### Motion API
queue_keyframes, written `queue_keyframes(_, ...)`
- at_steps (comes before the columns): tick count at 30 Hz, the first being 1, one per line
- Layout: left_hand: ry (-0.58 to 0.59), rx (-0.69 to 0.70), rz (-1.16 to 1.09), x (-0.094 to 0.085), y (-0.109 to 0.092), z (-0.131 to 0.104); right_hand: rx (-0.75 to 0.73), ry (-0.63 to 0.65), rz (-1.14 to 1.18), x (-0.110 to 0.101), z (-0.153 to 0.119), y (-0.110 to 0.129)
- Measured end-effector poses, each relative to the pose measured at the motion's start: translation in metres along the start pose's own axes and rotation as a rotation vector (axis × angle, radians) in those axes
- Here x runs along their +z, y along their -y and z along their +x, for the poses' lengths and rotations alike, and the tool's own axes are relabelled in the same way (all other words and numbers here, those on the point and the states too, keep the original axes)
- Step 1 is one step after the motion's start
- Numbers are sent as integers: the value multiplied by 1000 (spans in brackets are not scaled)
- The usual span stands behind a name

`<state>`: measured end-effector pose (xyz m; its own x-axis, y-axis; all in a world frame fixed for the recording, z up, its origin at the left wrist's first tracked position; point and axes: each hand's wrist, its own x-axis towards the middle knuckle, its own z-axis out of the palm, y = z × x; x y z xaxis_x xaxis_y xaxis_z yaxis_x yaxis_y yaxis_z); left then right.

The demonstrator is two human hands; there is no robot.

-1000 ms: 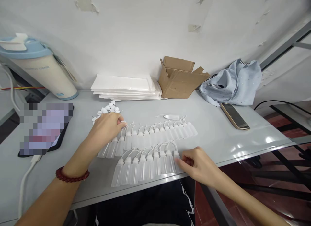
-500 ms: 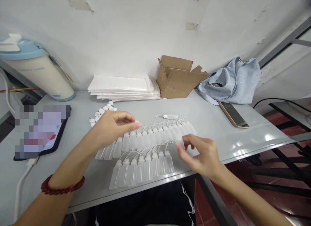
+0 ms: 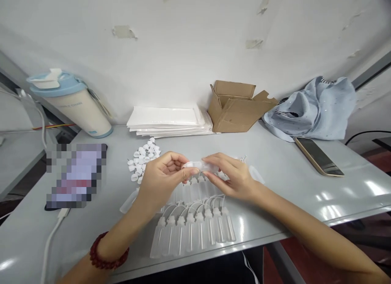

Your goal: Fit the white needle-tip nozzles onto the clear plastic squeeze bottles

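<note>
Left hand [image 3: 165, 172] and right hand [image 3: 233, 174] have drawn together, pinching a white cap [image 3: 190, 164] and bottle [image 3: 210, 166] respectively.

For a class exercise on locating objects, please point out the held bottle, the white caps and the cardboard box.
Held bottle [image 3: 209, 167], head view: on its translucent body.
White caps [image 3: 141, 159], head view: on a cap near the pile's middle.
Cardboard box [image 3: 236, 115], head view: on its front side.

The person's left hand [image 3: 160, 172] pinches a white cap [image 3: 192, 165] at the end of a small bottle [image 3: 209, 166] held by the right hand [image 3: 232, 174]. Below, I see translucent bottles [image 3: 200, 233] lined up on the surface [image 3: 275, 202], loose caps [image 3: 142, 155] nearby.
</note>
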<state>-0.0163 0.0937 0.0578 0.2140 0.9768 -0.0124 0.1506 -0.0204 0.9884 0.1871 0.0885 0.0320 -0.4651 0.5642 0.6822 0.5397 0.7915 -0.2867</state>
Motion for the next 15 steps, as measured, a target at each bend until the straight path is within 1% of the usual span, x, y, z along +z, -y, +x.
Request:
queue_keyframes(5, 40, -37, 1, 8, 3, -4, 20, 28, 22, -3, -9, 2)
queue_keyframes(8, 44, -46, 59, 11, 2, -7, 32, 20, 54, -4, -9, 6)
queue_keyframes(10, 30, -27, 100, 12, 2, -8, 50, 12, 92, -4, -9, 9)
queue_keyframes(12, 23, 38, 136, 12, 3, -9, 100, 21, 153, -5, -9, 12)
queue_keyframes(15, 21, 206, 163, 13, 5, -10, 286, 83, 291, -7, -9, 16)
